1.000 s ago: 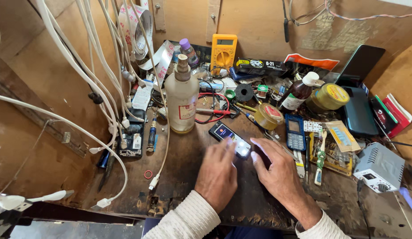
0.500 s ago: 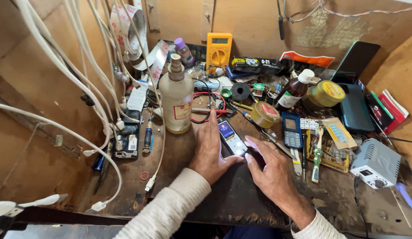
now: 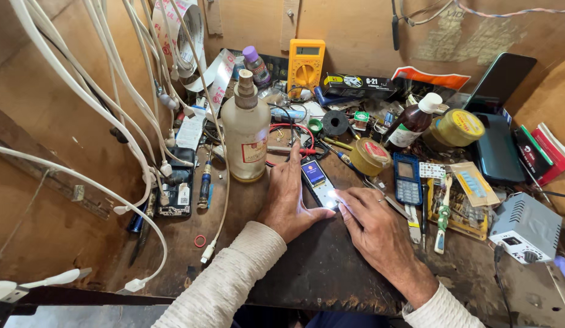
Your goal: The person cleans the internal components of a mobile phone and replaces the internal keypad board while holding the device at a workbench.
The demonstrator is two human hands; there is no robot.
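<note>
Both hands' fingers touching small phone — flat; unclenched.

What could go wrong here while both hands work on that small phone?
The tall glass bottle stands just beyond the left hand; a bump might tip it. The right hand presses the small phone at its near end, so it could slide. White cables hang close by and could snag a sleeve.

The small phone has a glossy glass screen. The bottle beside it is cloudy matt plastic with a paper label. The workbench is dark, worn wood — rough and stained. The sleeves are ribbed knitted cloth — matt.
</note>
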